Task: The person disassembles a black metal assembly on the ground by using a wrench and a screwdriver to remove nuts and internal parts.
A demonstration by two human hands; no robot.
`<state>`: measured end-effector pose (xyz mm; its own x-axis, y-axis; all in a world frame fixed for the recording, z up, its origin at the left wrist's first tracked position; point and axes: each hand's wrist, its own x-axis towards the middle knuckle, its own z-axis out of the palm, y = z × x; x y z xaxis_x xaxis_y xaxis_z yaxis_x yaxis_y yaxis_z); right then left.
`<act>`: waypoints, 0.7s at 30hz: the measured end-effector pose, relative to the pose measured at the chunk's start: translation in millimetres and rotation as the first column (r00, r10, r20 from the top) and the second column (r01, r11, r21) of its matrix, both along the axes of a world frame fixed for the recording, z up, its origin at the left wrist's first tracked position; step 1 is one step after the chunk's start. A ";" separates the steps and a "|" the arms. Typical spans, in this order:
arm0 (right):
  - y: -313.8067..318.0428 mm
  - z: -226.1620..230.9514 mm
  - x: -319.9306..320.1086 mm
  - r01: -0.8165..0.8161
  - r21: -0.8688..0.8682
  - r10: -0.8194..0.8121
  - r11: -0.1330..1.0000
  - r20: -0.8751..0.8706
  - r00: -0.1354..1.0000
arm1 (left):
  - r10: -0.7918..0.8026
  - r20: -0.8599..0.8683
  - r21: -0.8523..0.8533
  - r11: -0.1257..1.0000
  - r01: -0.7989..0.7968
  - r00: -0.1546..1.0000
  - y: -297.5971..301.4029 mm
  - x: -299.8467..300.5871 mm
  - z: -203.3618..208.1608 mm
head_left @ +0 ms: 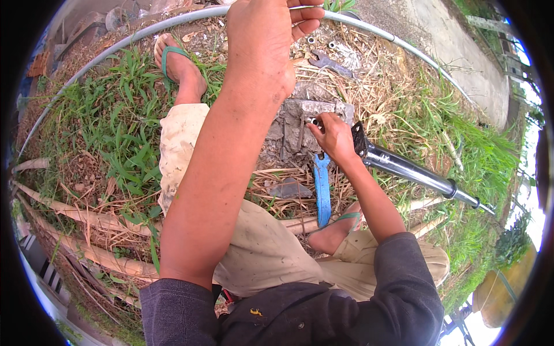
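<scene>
My right hand [336, 138] is closed, thumb and fingers pinching a small dark metal piece [314, 122] that looks like a nut, at the edge of a muddy concrete block [317, 106]. Beside that hand, a black pole [410, 169] lies slanting to the right, its flat base plate [359, 138] close to the block. Below the hand lies a blue open-ended wrench [322, 190], its jaw toward the block. Raised close to the camera, my left hand [262, 43] is partly cut off by the top edge. Its visible fingers are bent but apart, with nothing seen in them.
A grey wrench [331, 63] lies on dry straw beyond the block, near small nuts [311, 40]. A grey pipe [138, 34] curves across the far side. Bamboo poles [86, 216] lie at the left. My sandalled foot [180, 66] stands in the grass.
</scene>
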<state>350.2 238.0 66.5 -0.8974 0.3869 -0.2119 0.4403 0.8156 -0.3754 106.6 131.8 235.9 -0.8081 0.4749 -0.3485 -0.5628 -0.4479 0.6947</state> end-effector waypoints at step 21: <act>61.5 22.2 33.9 0.065 -0.018 -0.063 0.998 0.083 0.995 | 0.002 0.027 0.011 1.000 -0.003 1.000 0.3 -1.2 3.4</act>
<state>384.1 299.5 88.7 -0.8500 0.4377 -0.2930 0.5215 0.7773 -0.3519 105.4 132.1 239.3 -0.7997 0.4767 -0.3649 -0.5801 -0.4569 0.6743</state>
